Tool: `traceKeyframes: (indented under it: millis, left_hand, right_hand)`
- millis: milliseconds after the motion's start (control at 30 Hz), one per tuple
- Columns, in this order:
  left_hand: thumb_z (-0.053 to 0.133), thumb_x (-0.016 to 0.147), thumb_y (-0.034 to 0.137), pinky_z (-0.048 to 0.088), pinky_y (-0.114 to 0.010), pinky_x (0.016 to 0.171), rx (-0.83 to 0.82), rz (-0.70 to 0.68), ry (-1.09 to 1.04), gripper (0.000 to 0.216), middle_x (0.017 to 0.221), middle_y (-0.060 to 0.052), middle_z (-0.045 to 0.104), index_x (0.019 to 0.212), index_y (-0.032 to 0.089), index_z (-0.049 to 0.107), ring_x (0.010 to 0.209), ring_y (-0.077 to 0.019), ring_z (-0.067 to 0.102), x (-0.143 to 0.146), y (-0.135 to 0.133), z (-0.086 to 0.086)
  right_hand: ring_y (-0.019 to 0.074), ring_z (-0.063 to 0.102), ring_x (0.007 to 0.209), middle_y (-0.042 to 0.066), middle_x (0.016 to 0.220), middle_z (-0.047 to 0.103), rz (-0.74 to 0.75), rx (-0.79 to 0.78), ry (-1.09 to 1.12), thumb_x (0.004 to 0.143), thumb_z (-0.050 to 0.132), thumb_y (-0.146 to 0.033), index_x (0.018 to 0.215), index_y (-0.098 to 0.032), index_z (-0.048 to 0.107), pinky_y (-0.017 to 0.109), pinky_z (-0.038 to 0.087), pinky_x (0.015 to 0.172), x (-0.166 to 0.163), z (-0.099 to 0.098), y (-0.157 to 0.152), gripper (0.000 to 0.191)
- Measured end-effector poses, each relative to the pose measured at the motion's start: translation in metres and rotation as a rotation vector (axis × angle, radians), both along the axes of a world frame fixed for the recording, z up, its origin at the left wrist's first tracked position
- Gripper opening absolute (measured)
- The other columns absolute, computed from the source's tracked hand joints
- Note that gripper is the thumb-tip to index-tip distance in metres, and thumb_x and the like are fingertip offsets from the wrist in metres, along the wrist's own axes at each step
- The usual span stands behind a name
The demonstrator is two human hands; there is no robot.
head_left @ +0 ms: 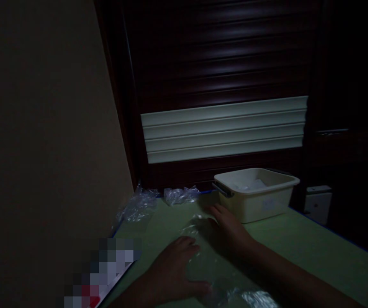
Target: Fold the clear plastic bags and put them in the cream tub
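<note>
My left hand (175, 269) is low over the green tabletop, its thumb spread away from its curved fingers. My right hand (228, 226) reaches forward in front of the bin, with its fingers stretched out. Between and below the hands lies thin clear plastic film (199, 259), with a shiny crumpled part (257, 298) near the bottom edge of the view. Both hands look open, with nothing gripped in them. In the dim light I cannot tell whether the fingers touch the film.
A cream plastic bin (260, 205) with dark handles stands at the table's back right, clear plastic inside. Crumpled clear plastic (139, 205) lies along the back left edge by the wall (52, 128). A blurred-out flat item (113, 269) lies at left. The tabletop (325, 252) is green.
</note>
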State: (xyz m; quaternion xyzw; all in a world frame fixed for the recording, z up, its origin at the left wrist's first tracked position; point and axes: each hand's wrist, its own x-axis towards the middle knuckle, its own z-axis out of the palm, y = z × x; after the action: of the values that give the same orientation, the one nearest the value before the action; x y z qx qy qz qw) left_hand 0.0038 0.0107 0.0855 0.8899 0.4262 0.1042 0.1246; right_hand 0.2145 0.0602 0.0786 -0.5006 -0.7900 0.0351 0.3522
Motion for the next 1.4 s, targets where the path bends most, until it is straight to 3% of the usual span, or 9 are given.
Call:
traceKeyframes:
  millis: [67, 200, 300, 600, 833, 1033, 1167, 1233, 1400]
  left_hand:
    - [0.077, 0.069, 0.051, 0.029, -0.049, 0.11, -0.012, 0.037, 0.045, 0.081, 0.147, -0.018, 0.037, 0.134, 0.011, 0.05, 0.134, -0.0357, 0.034, 0.001, -0.001, 0.002]
    - [0.046, 0.095, 0.035, 0.033, -0.039, 0.11, 0.12, 0.072, 0.006, 0.039, 0.14, -0.011, 0.048, 0.129, 0.017, 0.055, 0.13, -0.024, 0.042, -0.001, 0.007, -0.006]
    - [0.043, 0.095, 0.025, 0.034, -0.04, 0.109, 0.173, 0.145, 0.009, 0.036, 0.135, -0.014, 0.052, 0.125, 0.012, 0.057, 0.127, -0.0254, 0.045, -0.004, 0.015, -0.014]
    - [0.064, 0.078, 0.047, 0.028, -0.049, 0.11, 0.076, 0.201, 0.108, 0.074, 0.146, -0.022, 0.037, 0.136, 0.004, 0.046, 0.135, -0.0367, 0.032, -0.003, 0.011, -0.007]
    - [0.065, 0.067, 0.07, 0.012, -0.051, 0.113, -0.198, 0.144, 0.217, 0.11, 0.155, -0.018, 0.005, 0.148, 0.009, 0.023, 0.142, -0.0361, 0.003, -0.009, 0.005, 0.014]
    - [0.064, 0.063, 0.076, 0.005, -0.05, 0.114, -0.233, 0.075, 0.277, 0.119, 0.155, -0.015, -0.005, 0.15, 0.013, 0.015, 0.141, -0.0333, -0.006, -0.014, 0.009, 0.017]
    - [0.063, 0.063, 0.077, 0.003, -0.05, 0.113, -0.233, 0.075, 0.3, 0.119, 0.154, -0.016, -0.007, 0.15, 0.013, 0.013, 0.141, -0.0332, -0.008, -0.012, 0.007, 0.022]
    - [0.059, 0.068, 0.076, 0.005, -0.051, 0.113, -0.229, 0.075, 0.291, 0.113, 0.154, -0.016, -0.005, 0.15, 0.014, 0.014, 0.141, -0.0332, -0.007, -0.011, 0.005, 0.022]
    - [0.025, 0.096, 0.058, 0.011, -0.05, 0.114, -0.055, 0.095, 0.217, 0.071, 0.154, -0.018, 0.012, 0.147, 0.008, 0.027, 0.142, -0.0287, 0.007, -0.008, 0.006, 0.009]
  right_hand:
    - [0.0272, 0.058, 0.105, 0.017, 0.117, 0.06, 0.02, 0.006, -0.016, 0.086, 0.043, -0.007, 0.122, -0.013, 0.056, 0.039, 0.045, 0.09, -0.004, 0.002, -0.005, 0.039]
    - [0.0216, 0.061, 0.103, 0.014, 0.12, 0.061, 0.144, -0.064, -0.109, 0.083, 0.042, -0.003, 0.126, -0.014, 0.053, 0.031, 0.047, 0.089, -0.014, 0.004, -0.017, 0.046]
    - [0.0234, 0.056, 0.113, 0.017, 0.126, 0.058, 0.198, -0.119, -0.205, 0.088, 0.042, -0.011, 0.13, -0.009, 0.051, 0.033, 0.043, 0.097, -0.017, 0.001, -0.021, 0.043]
    - [0.0352, 0.039, 0.131, 0.024, 0.14, 0.046, 0.086, -0.198, -0.327, 0.096, 0.033, -0.043, 0.134, -0.009, 0.05, 0.052, 0.031, 0.105, 0.011, -0.019, 0.003, 0.053]
    - [0.0308, 0.05, 0.123, 0.02, 0.135, 0.052, -0.001, -0.211, -0.354, 0.096, 0.033, -0.031, 0.131, -0.012, 0.053, 0.045, 0.038, 0.1, 0.02, -0.021, 0.017, 0.045]
    - [0.0307, 0.057, 0.114, 0.022, 0.123, 0.06, -0.046, -0.188, -0.348, 0.094, 0.035, -0.021, 0.124, -0.009, 0.059, 0.043, 0.042, 0.096, 0.02, -0.019, 0.02, 0.039]
    - [0.0342, 0.05, 0.123, 0.027, 0.135, 0.048, -0.071, -0.139, -0.318, 0.091, 0.04, -0.017, 0.13, -0.003, 0.051, 0.047, 0.038, 0.102, 0.01, -0.01, 0.01, 0.043]
    - [0.0324, 0.04, 0.132, 0.025, 0.145, 0.038, -0.043, -0.113, -0.304, 0.093, 0.039, -0.019, 0.138, -0.005, 0.043, 0.046, 0.033, 0.107, 0.0, -0.003, -0.002, 0.048]
    - [0.03, 0.035, 0.135, 0.023, 0.146, 0.038, 0.145, -0.134, -0.271, 0.098, 0.03, -0.033, 0.14, -0.004, 0.041, 0.043, 0.033, 0.109, -0.027, 0.002, -0.034, 0.052]
